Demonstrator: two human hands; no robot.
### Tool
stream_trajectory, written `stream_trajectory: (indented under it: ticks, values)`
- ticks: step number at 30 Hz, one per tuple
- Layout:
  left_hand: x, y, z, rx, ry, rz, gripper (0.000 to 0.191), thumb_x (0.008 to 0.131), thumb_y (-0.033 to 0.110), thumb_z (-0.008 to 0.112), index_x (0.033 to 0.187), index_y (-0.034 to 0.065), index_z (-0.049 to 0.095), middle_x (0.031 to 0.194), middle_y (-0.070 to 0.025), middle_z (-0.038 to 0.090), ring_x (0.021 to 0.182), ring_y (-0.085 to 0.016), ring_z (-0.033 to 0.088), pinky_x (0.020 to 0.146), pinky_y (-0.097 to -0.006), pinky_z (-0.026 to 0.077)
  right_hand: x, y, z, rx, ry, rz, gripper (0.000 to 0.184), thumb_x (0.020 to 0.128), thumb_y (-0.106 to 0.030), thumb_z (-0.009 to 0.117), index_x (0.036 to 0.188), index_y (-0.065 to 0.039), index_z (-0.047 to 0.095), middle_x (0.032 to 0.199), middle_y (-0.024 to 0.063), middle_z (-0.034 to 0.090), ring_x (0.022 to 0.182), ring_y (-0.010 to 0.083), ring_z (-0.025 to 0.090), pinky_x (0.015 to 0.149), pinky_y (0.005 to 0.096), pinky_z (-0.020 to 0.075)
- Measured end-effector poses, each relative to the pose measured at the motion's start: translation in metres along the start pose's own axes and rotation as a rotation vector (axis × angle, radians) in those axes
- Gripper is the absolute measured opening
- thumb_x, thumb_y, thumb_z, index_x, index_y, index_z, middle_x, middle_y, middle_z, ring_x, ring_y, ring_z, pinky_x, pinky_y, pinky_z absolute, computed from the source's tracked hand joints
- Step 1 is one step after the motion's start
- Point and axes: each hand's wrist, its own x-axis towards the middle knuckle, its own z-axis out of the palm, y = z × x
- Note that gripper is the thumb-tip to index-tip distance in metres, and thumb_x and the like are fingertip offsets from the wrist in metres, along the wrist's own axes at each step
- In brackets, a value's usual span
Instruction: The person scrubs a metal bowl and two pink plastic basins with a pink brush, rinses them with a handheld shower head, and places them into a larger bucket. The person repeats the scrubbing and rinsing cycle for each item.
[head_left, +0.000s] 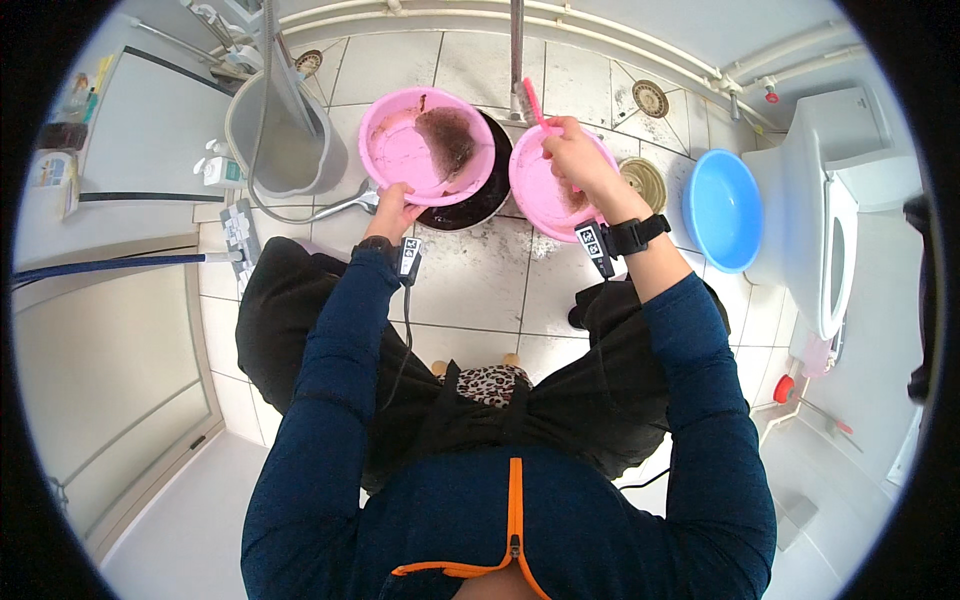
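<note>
My left hand (396, 213) grips the near rim of a pink plastic basin (390, 154), which is tilted over a dark round vessel (501, 176). Murky liquid with dark sediment lies in the basin. In my right hand (576, 154) is a pink brush (531, 103), its bristles facing left, held above a second pink basin (536, 187). That basin also holds some brownish matter. A yellowish metal bowl or pot (643, 180) stands at its right, partly hidden by my right wrist.
A blue basin (724, 210) stands by the toilet (829, 255). To the left are a grey bucket (330, 150), a shower head (366, 196) and a flat mop (240, 236). Floor drains (650, 99) lie near the wall pipes. Dark specks dot the tiles.
</note>
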Motion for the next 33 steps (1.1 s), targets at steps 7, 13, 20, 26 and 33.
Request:
stream_trajectory:
  ticks: [7,13,20,26,33]
  values:
    - [-0.057,0.058,0.035,0.125,-0.065,0.102,0.051,0.079,0.007,0.052,0.127,-0.0019,0.040,0.117,-0.0194,0.056,0.102,-0.033,0.063,0.088,-0.0418,0.058,0.005,0.033,0.012,-0.897,-0.023,-0.401,0.028,0.090,-0.018,0.051,0.111,-0.013,0.069,0.097,0.0216,0.069,0.092,0.0364,0.068,0.081,0.0485,0.0533]
    - [-0.121,0.099,0.055,0.326,-0.088,0.329,0.063,0.080,0.001,0.052,0.137,0.0097,0.027,0.124,-0.0212,0.049,0.100,-0.035,0.065,0.082,-0.0441,0.060,-0.032,0.028,0.063,-0.716,0.063,-0.674,0.026,0.089,-0.023,0.057,0.111,-0.016,0.069,0.088,0.0202,0.067,0.083,0.0370,0.067,0.074,0.0488,0.0534]
    - [-0.159,0.100,0.055,0.447,-0.114,0.289,0.065,0.079,0.000,0.050,0.138,0.0101,0.025,0.120,-0.0196,0.053,0.097,-0.034,0.066,0.081,-0.0474,0.060,-0.023,0.030,0.056,-0.810,-0.003,-0.619,0.028,0.088,-0.022,0.059,0.114,-0.021,0.069,0.087,0.0181,0.065,0.083,0.0353,0.066,0.073,0.0462,0.0532]
    - [-0.167,0.102,0.053,0.653,-0.120,0.204,0.069,0.078,0.003,0.051,0.142,0.0061,0.025,0.123,-0.0189,0.054,0.096,-0.030,0.067,0.082,-0.0448,0.060,0.014,0.048,0.036,-1.090,0.230,-0.666,0.023,0.089,-0.016,0.055,0.106,-0.019,0.069,0.088,0.0139,0.062,0.085,0.0301,0.067,0.069,0.0426,0.0543]
    - [-0.147,0.087,0.054,0.701,-0.150,0.082,0.073,0.076,0.004,0.052,0.144,0.0079,0.025,0.124,-0.0180,0.054,0.098,-0.029,0.066,0.083,-0.0440,0.059,0.030,0.058,0.046,-1.105,0.284,-0.657,0.019,0.088,-0.014,0.054,0.101,-0.011,0.068,0.094,0.0150,0.063,0.088,0.0339,0.067,0.072,0.0438,0.0552]
